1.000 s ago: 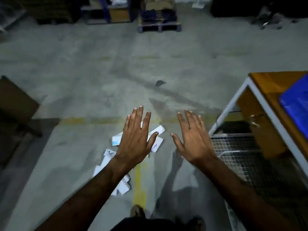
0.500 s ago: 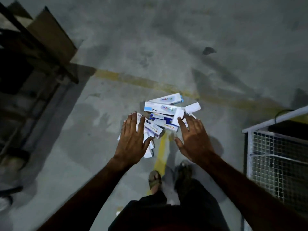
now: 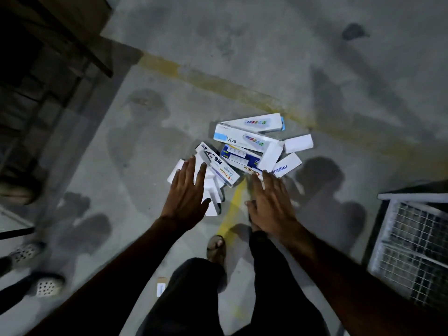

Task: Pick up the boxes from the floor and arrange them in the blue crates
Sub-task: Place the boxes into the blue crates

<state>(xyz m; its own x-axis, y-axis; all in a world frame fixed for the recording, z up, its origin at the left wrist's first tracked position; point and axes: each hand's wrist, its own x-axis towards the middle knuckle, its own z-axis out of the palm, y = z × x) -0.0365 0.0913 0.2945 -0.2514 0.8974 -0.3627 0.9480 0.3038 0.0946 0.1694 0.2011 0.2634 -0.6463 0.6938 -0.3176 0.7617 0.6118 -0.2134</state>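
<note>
We find the carton boxes [image 3: 247, 151] heaped on the floor [image 3: 242, 57]. Left hand [image 3: 188, 197] and right hand [image 3: 272, 204] hover, fingers spread, holding nothing. We judge them light, crushable; grip the long sides.

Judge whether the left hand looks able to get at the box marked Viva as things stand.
Probably yes: the left hand hovers open over the pile's near side, and the Viva box lies uncovered just beyond its fingertips.

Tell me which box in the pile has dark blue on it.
The blue box mid-pile, just below the white "Viva" box. Its top face is dark blue; the others are mostly white.
</note>
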